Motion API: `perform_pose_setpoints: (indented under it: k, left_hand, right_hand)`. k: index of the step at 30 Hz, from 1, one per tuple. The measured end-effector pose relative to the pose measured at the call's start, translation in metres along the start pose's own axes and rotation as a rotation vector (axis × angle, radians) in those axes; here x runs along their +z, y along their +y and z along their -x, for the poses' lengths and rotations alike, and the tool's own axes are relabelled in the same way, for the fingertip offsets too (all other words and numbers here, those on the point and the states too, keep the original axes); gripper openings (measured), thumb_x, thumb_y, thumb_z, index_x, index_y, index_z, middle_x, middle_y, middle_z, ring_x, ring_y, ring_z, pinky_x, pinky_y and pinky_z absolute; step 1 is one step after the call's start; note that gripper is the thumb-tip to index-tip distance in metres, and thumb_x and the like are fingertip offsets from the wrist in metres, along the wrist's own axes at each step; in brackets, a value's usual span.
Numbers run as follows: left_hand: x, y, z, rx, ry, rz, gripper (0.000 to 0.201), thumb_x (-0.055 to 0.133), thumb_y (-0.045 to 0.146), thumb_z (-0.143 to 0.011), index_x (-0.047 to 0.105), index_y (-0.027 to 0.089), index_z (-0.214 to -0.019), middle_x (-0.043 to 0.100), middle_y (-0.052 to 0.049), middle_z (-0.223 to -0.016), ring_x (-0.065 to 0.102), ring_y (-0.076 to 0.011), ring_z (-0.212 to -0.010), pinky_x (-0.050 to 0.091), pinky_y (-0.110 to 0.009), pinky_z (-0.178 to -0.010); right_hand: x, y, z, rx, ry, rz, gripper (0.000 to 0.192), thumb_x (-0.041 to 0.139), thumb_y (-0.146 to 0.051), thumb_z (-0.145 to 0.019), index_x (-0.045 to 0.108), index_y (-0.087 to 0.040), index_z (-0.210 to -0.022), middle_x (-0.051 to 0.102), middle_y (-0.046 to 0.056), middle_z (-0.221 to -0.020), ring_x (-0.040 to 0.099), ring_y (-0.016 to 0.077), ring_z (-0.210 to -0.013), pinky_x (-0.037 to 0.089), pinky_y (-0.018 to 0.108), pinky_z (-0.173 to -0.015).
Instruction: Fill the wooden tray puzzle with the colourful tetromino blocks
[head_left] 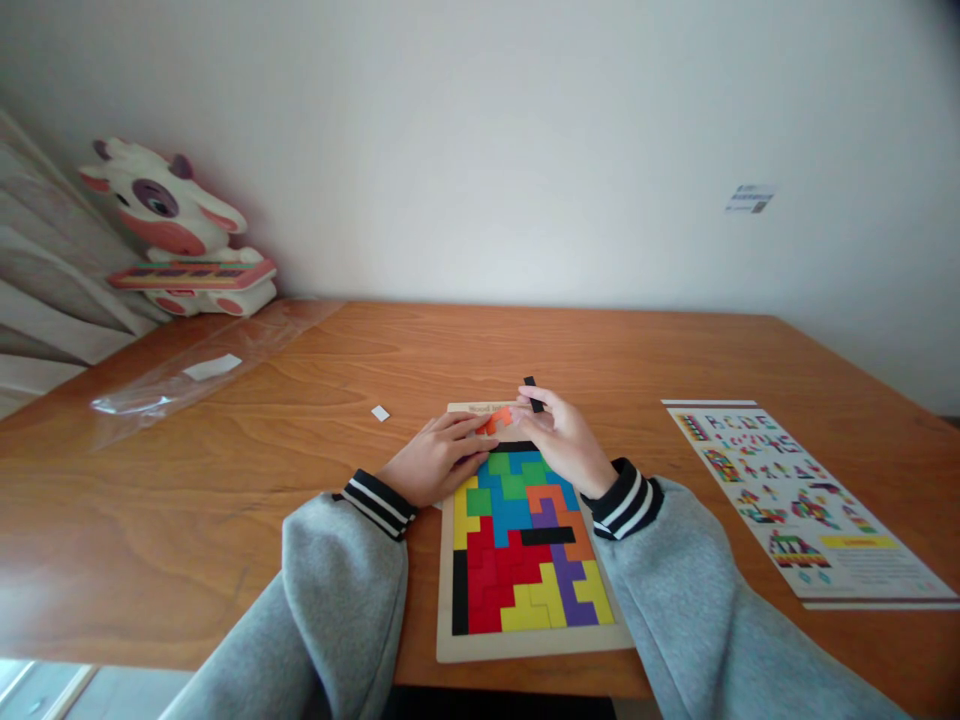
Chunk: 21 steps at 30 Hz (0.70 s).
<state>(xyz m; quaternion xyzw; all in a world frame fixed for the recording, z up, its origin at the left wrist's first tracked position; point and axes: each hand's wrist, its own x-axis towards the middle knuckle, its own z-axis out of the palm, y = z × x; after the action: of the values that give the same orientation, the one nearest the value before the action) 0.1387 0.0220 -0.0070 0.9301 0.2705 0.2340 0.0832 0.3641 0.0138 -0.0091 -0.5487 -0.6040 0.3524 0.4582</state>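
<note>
A wooden block puzzle board (444, 640) lies on the table before me, filled with red, blue, green, yellow, purple, orange and black pieces. My left hand (435, 460) rests over its upper left part with fingers stretched out. Close to those fingertips is an orange puzzle piece (495, 421), at the bare upper end of the board. A straight black puzzle piece (534, 398) stands tilted in my right hand (564, 440), which is closed around it above the board's upper right. Another black bar (547, 537) sits among the pieces below. Both hands hide parts of the board's upper area.
A printed pattern sheet (802, 500) lies to the right on the wooden table (300, 510). At the left back are a clear plastic bag (161, 385) and a cow-shaped toy keyboard (191, 240). A small white paper scrap (380, 413) lies left of the board.
</note>
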Motion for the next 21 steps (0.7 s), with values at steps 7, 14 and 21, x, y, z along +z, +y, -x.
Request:
perform_pose_setpoints:
  k: [7,14,21]
  left_hand:
    - [0.0,0.0,0.0,0.006,-0.013,-0.024,0.031,0.047,0.029,-0.101,0.069,0.022,-0.123,0.06,-0.013,-0.139,0.058,-0.0273,-0.126,0.05,-0.048,-0.105]
    - [-0.004,-0.004,0.002,0.0,0.032,-0.013,0.028,0.048,0.027,-0.101,0.07,0.019,-0.117,0.067,-0.012,-0.128,0.064,-0.0233,-0.118,0.054,-0.039,-0.101]
    - [-0.012,0.001,0.0,-0.214,0.12,0.033,0.029,0.051,0.035,-0.099,0.068,0.021,-0.117,0.075,-0.007,-0.109,0.071,-0.0214,-0.101,0.057,-0.036,-0.092]
  right_hand:
    - [0.021,0.003,-0.007,-0.198,0.126,0.027,0.038,0.068,-0.029,-0.083,0.061,-0.019,-0.119,0.066,0.014,-0.118,0.071,0.0228,-0.097,0.059,0.042,-0.088]
    - [0.008,0.002,-0.014,-0.134,0.105,-0.006,0.031,0.067,-0.026,-0.08,0.066,-0.019,-0.11,0.07,0.011,-0.109,0.07,0.0204,-0.088,0.06,0.039,-0.082]
    - [-0.011,-0.003,-0.009,-0.047,0.029,-0.136,0.031,0.074,-0.037,-0.077,0.069,-0.019,-0.101,0.074,0.009,-0.101,0.071,0.0201,-0.089,0.059,0.037,-0.083]
